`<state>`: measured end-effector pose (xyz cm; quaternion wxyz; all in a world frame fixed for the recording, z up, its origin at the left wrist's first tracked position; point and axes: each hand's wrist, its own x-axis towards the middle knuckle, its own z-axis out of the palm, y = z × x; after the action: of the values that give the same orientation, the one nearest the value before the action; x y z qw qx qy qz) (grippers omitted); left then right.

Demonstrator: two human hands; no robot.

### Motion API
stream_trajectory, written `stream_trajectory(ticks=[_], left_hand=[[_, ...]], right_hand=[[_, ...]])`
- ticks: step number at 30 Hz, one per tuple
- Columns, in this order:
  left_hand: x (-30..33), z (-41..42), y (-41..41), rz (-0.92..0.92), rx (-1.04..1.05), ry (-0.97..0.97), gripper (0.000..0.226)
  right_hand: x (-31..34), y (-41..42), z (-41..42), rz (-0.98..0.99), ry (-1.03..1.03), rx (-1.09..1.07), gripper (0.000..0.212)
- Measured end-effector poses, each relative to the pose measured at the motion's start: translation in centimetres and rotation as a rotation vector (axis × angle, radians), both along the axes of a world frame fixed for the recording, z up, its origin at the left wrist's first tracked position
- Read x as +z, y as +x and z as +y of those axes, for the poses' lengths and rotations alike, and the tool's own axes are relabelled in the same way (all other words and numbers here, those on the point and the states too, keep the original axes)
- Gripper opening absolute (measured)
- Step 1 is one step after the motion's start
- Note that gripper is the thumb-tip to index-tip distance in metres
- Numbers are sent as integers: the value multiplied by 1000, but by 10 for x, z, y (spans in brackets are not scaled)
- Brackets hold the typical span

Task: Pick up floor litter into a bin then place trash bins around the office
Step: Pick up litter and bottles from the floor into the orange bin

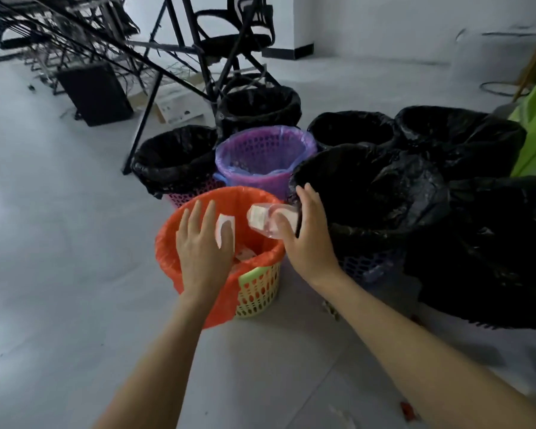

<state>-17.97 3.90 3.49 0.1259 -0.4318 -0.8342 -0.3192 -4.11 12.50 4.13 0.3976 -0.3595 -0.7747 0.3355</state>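
A yellow mesh bin with an orange liner stands on the floor right in front of me, with some litter inside. My left hand hovers over its mouth, fingers spread, and a white scrap of paper shows under the fingers; whether it is gripped is unclear. My right hand holds a clear plastic bottle with a white label tilted over the bin's right rim.
Behind stand a purple-lined bin and several black-lined bins, with a large black bag at right. Desk legs, cables, a black box and a chair fill the back. Red scraps lie on the floor near my right arm.
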Motion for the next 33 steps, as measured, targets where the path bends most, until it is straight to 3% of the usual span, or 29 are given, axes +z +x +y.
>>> stream_trajectory(ticks=[4, 8, 11, 14, 17, 21, 26, 31, 33], left_hand=[[-16, -1, 25, 156, -176, 39, 35], [-59, 1, 67, 343, -594, 76, 13], [-102, 3, 104, 330, -810, -168, 19], [-139, 13, 136, 142, -744, -616, 48], [-162, 34, 142, -61, -599, -875, 61], [-183, 66, 133, -133, -535, -964, 66], [-212, 85, 126, -140, -584, -1060, 69], [-236, 76, 139, -166, -630, -1088, 68], [-240, 58, 152, -134, -674, -1054, 67]], right_hand=[[-15, 24, 4, -93, 52, 37, 45], [-48, 80, 6, -224, 73, 36, 38], [-95, 124, -3, -535, -44, 99, 38], [-149, 164, -5, -963, -258, 137, 52], [-178, 193, 4, -1111, -348, 21, 59], [-199, 211, 26, -1193, -448, -62, 70], [-220, 215, 55, -1122, -566, -125, 73], [-236, 224, 46, -1128, -463, -50, 63], [-235, 231, 22, -1142, -386, 1, 72]])
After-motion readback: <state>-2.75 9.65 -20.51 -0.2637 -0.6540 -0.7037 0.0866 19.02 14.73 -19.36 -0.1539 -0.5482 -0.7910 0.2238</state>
